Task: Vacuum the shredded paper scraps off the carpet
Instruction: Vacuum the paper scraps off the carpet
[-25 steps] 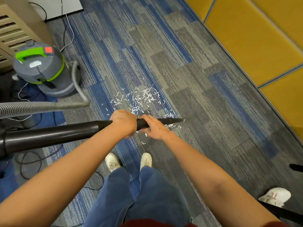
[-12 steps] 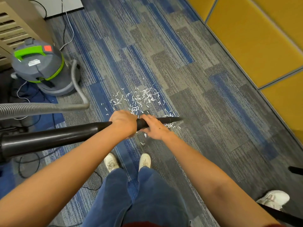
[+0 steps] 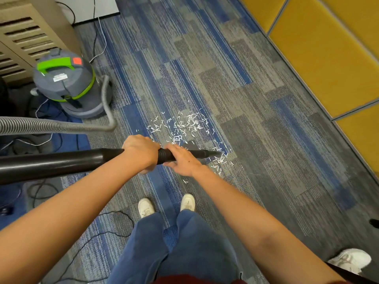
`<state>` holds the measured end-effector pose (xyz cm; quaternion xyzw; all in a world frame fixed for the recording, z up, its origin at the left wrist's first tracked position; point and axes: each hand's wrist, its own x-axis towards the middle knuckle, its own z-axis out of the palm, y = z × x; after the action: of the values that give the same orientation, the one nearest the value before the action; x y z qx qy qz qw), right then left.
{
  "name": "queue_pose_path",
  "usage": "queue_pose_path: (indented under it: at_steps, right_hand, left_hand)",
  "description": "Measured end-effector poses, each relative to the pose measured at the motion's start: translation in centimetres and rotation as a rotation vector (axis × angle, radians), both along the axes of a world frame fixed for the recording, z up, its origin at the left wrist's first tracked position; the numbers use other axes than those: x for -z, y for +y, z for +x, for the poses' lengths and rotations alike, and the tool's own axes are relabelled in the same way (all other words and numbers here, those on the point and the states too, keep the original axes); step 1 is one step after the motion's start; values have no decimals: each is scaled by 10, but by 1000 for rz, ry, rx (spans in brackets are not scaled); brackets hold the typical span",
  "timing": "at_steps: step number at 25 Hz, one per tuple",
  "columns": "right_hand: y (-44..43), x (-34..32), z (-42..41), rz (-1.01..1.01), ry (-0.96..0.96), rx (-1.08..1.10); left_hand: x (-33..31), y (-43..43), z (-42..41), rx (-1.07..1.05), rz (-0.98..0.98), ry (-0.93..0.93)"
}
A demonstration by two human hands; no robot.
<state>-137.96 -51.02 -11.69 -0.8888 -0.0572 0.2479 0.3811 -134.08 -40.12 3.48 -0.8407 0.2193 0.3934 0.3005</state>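
From the head camera, the left hand (image 3: 141, 152) is curled tight around the black plastic vacuum wand (image 3: 61, 162), and the right hand (image 3: 184, 160) grips the same wand just ahead of it, fingers over the top, where the wand narrows towards its tip. The white shredded paper scraps (image 3: 184, 126) lie scattered on the blue-and-grey striped carpet (image 3: 266, 140), just beyond both hands and around the wand's tip. A ribbed grey hose (image 3: 51, 126) loops back to the grey canister vacuum with a green handle (image 3: 65, 83) standing at the left, and yellow wall panels (image 3: 328, 48) run along the right.
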Motion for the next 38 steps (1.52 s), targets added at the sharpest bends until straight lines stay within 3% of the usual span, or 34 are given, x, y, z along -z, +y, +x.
queue_pose_path:
  at_steps: [9,18,38]
  right_hand:
    - [15,13,-38,-62,16,51]
    - [52,11,-17,-52,9,-18]
    - [16,25,-37,-85,60,23]
  left_hand:
    - [10,17,-20,69,-62,72]
    - [17,55,-16,-26,-50,41]
    - [31,23,-31,-48,-118,45]
